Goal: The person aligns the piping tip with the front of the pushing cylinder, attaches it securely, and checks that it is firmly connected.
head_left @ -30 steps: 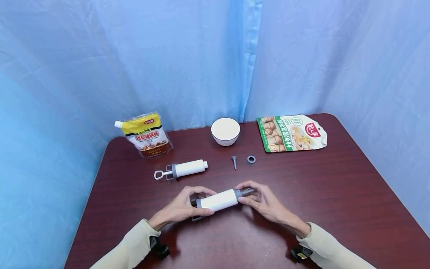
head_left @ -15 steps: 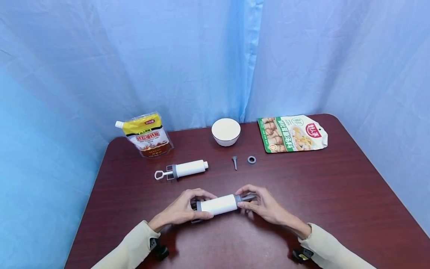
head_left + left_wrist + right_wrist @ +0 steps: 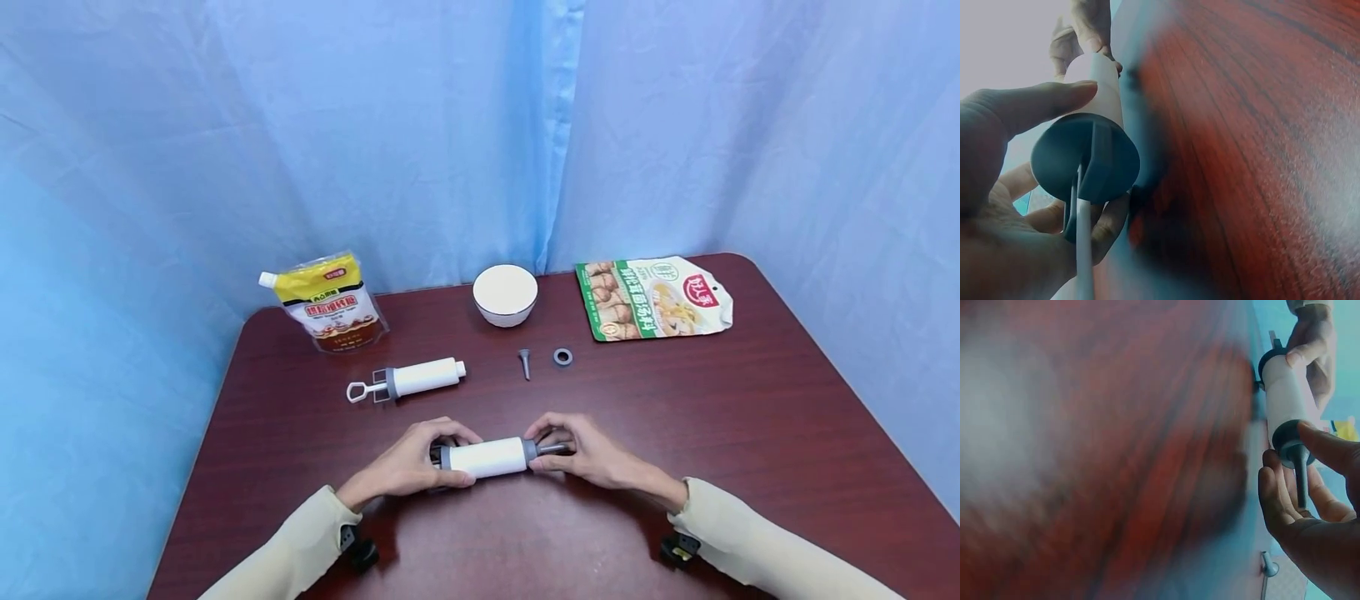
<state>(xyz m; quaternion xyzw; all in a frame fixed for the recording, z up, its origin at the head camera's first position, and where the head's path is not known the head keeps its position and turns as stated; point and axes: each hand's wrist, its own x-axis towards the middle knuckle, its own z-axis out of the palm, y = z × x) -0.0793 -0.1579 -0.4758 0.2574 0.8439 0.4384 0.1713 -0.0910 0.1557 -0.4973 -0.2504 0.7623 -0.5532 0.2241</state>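
Note:
Between both hands lies a white-barrelled icing syringe (image 3: pixel 489 458) with grey end caps, held almost level, side to side. My left hand (image 3: pixel 408 460) grips the barrel at its handle end, thumb along the near side. In the left wrist view, the grey end cap (image 3: pixel 1054 159) with its finger grip faces the camera, and a pale plunger rod (image 3: pixel 1084 250) runs out of it. At the other end my right hand (image 3: pixel 588 452) pinches the grey nozzle collar (image 3: pixel 1291 434). A slim grey nozzle (image 3: pixel 1301 481) sticks out past the right thumb.
Behind the hands lie a second white syringe (image 3: pixel 425 377), a loose grey nozzle (image 3: pixel 525 364) and a grey ring (image 3: pixel 562 357). Along the back stand a spouted pouch (image 3: pixel 330 304) and a white bowl (image 3: pixel 505 296), with a green-and-white packet (image 3: pixel 652 298) lying at right.
The syringe's right end has dipped, so it lies more level than a second ago. My right hand has shifted slightly at the collar; both hands keep their hold.

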